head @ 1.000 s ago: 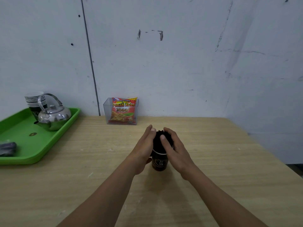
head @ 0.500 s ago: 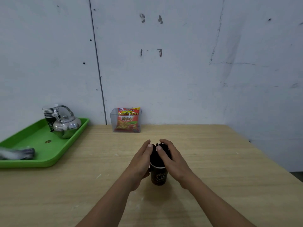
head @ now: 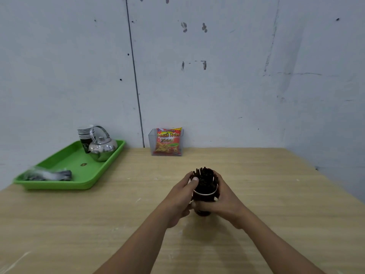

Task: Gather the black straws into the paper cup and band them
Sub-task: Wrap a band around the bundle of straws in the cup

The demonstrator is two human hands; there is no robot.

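Note:
A dark paper cup [head: 203, 197] with a white rim stands upright on the wooden table [head: 276, 204], packed with a bundle of black straws [head: 205, 179] that stick up above the rim. My left hand [head: 180, 195] wraps the cup and straws from the left, thumb against the bundle. My right hand [head: 225, 200] cups the right side, fingers curled around the cup's body. A thin pale line, perhaps a band, shows along the straws' sides; I cannot tell for sure. The cup's lower part is mostly hidden by my fingers.
A green tray [head: 65, 184] at the left holds a steel kettle [head: 102, 147], a stack of paper cups [head: 85, 135] and a clear plastic bag [head: 47, 175]. A clear box with a red snack packet [head: 167, 142] stands against the back wall.
My right hand slid down from the straw tops to the cup's side, uncovering the straws. The view has tilted up and drawn back, so the tray and the cup appear further right and lower.

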